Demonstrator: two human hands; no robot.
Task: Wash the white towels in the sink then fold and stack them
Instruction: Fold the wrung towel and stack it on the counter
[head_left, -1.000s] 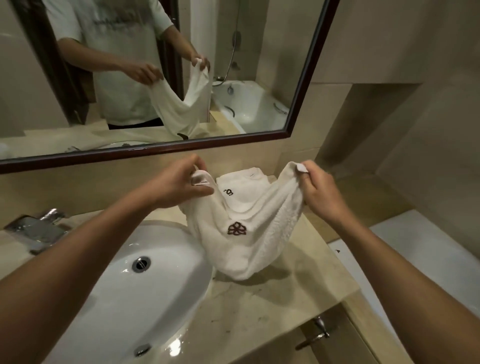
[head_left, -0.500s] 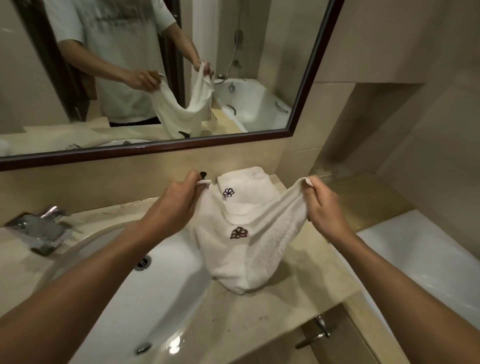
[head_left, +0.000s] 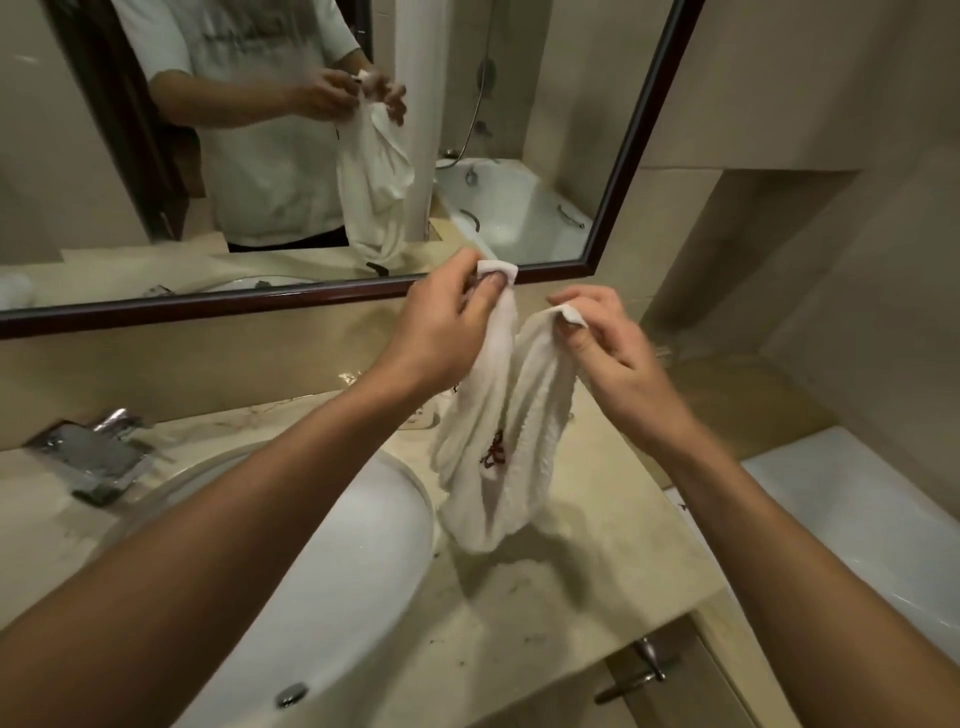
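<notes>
A white towel (head_left: 511, 441) with a dark red flower emblem hangs folded lengthwise above the marble counter (head_left: 561, 613). My left hand (head_left: 447, 322) pinches one top corner and my right hand (head_left: 605, 338) pinches the other, the two corners close together near the mirror's lower edge. The towel's bottom fold dangles just above the counter, right of the white sink (head_left: 311, 582). The folded towel behind it on the counter is almost fully hidden; only a sliver (head_left: 421, 418) shows by my left wrist.
A chrome faucet (head_left: 93, 457) sits at the sink's left. The dark-framed mirror (head_left: 613, 208) reflects a person and a bathtub. A cabinet handle (head_left: 644, 675) sticks out below the counter's front edge. A white surface (head_left: 852, 519) lies lower right.
Both hands rose and came together, bringing the two held corners nearly side by side. The towel changed from a wide sag to a narrow hanging fold, now covering the folded towel behind.
</notes>
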